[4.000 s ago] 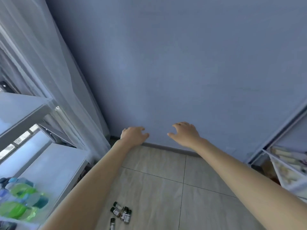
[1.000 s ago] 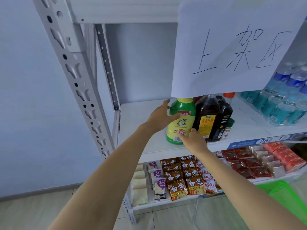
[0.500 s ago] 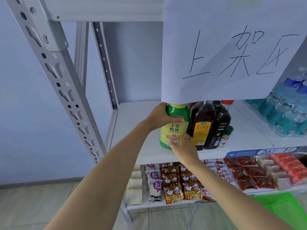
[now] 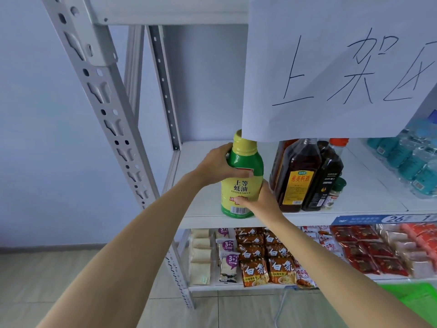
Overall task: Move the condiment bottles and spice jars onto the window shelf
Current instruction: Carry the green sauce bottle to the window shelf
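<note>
A green and yellow oyster sauce bottle (image 4: 243, 176) stands at the front of a white rack shelf (image 4: 201, 209). My left hand (image 4: 217, 165) grips its upper body from the left. My right hand (image 4: 260, 201) holds its lower part from the right. To its right stand a dark cooking wine bottle (image 4: 296, 176), a black sauce bottle (image 4: 325, 178) and a small green-capped spice jar (image 4: 334, 192). A red-capped bottle (image 4: 338, 144) shows behind them.
A hanging paper sign (image 4: 338, 67) covers the tops of the bottles. Blue water bottles (image 4: 413, 159) fill the shelf's right side. Snack packets (image 4: 267, 256) lie on the shelf below. A grey perforated upright (image 4: 104, 102) stands left, and a green basket (image 4: 416, 301) sits at the lower right.
Both hands have closed tighter on the oyster sauce bottle, and it has moved toward the shelf's front edge. Four seconds ago I faced a bare wall with both hands held out.
</note>
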